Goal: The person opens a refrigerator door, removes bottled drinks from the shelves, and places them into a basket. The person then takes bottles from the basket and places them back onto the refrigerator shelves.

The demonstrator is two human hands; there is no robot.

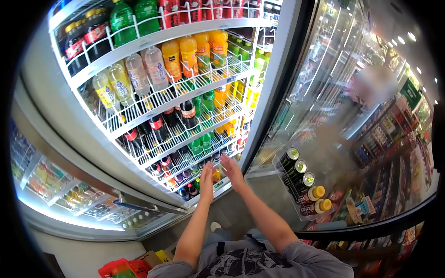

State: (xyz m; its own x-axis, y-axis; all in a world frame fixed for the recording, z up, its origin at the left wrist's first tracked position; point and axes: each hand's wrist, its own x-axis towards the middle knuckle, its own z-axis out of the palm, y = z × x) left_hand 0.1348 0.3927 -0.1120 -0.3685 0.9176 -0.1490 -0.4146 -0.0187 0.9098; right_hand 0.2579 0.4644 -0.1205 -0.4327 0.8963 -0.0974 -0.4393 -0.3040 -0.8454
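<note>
My left hand (206, 183) and my right hand (233, 173) are held up in front of the lower shelves of a lit drinks fridge. Their palms face each other with a gap between, fingers stretched out, and I see nothing held in either. An orange bottle (216, 174) on the bottom level shows through the gap. Green bottles (196, 146) and dark cola bottles (188, 113) stand on the wire shelves above. Higher up are clear bottles (155, 67), orange drink bottles (188, 53) and large green bottles (123, 23).
At the right, the glass door (278, 134) stands open, with reflections on it. A clear tray (288, 190) there holds several cans and yellow-capped bottles. Another fridge door (99, 171) is on the left. A red basket (109, 269) sits at the lower left.
</note>
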